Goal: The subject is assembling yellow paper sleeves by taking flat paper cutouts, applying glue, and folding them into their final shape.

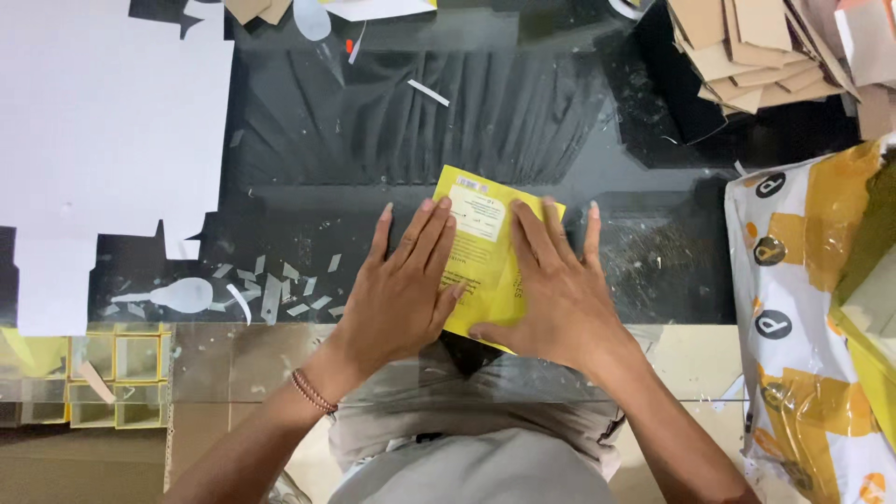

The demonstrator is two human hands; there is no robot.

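Observation:
A flat yellow paper packet (481,210) with a white label lies on the dark glass tabletop (392,121), tilted a little. My left hand (401,289) lies flat on its left half, fingers spread and pointing away from me. My right hand (555,285) presses flat on its right half, thumb under the packet's near edge. Both palms rest on it without gripping. A beaded bracelet (313,392) circles my left wrist.
A large white cut sheet (93,121) covers the left of the table. Small white paper scraps (271,289) lie near it. A stack of brown card pieces (747,47) sits at the far right, a yellow-and-white plastic bag (803,308) at the right edge.

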